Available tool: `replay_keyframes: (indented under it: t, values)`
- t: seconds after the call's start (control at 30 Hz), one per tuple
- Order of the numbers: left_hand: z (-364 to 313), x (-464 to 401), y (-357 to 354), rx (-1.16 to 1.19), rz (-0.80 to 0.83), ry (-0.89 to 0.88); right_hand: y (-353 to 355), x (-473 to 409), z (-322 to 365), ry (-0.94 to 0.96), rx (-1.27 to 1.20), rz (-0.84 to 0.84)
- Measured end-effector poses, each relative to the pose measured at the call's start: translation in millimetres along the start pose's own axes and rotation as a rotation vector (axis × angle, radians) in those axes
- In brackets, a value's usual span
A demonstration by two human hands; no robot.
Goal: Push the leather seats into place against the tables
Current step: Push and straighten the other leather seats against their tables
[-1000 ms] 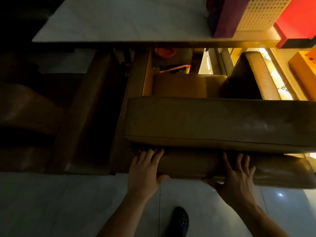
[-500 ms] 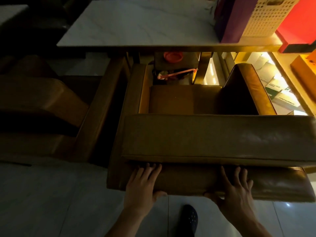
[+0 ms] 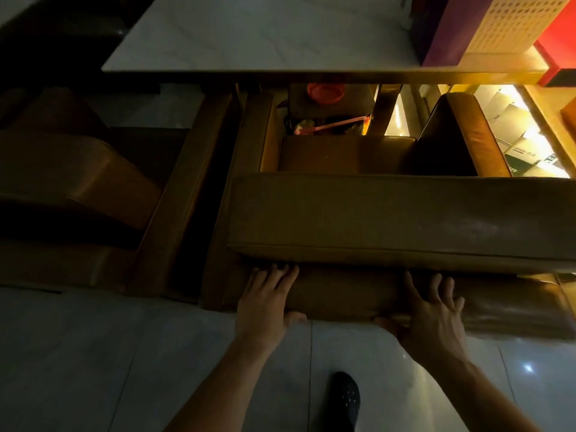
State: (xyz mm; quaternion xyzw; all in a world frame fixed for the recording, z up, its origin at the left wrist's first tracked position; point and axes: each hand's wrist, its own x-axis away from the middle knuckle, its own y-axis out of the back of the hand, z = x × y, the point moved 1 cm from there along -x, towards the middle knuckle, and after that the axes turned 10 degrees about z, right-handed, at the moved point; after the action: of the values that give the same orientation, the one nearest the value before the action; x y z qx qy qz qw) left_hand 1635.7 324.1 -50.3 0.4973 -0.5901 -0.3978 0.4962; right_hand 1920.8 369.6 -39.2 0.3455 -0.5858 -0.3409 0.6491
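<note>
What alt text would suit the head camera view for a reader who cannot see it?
Seen from above, a left hand and a right hand press flat against the back of a brown leather seat facing a white table. A dark shoe stands on the pale tiled floor.

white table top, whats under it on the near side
Under the white table top show a red round lid, a pink strap and the leather seat front. Everything farther back is hidden in shadow.

Leather seat (image 3: 389,213) before the table (image 3: 249,35), second seat (image 3: 78,188) left, shoe (image 3: 343,400) on floor (image 3: 93,353) behind.
</note>
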Motion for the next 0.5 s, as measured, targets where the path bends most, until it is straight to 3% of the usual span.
replay_keyframes:
  t: [0.5]
  values:
    - [-1,-14,1,0.044,0.017,0.025,13,-3,1,0.03,0.083,-0.045]
